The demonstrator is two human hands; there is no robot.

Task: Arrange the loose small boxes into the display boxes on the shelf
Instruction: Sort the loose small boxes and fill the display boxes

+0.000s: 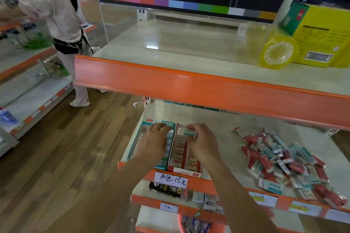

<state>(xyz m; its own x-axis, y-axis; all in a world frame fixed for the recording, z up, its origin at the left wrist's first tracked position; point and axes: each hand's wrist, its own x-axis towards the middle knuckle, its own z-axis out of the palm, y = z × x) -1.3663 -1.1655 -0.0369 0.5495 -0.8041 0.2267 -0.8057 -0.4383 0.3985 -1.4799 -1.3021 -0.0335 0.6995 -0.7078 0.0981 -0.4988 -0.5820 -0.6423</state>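
Two display boxes stand side by side at the left of the middle shelf: a teal display box (146, 128) and a red display box (181, 170), both holding rows of small boxes. My left hand (153, 143) lies over the teal display box with fingers spread on its contents. My right hand (202, 143) holds a small white-and-teal box (186, 132) above the far end of the red display box. A pile of loose small red and teal boxes (284, 159) lies on the same shelf to the right.
An orange-edged upper shelf (189, 83) overhangs the work area, carrying a yellow tape roll (278, 53) and a yellow carton (322, 36). Lower shelves hold other goods. A person (62, 24) stands in the aisle at the left by another shelf unit.
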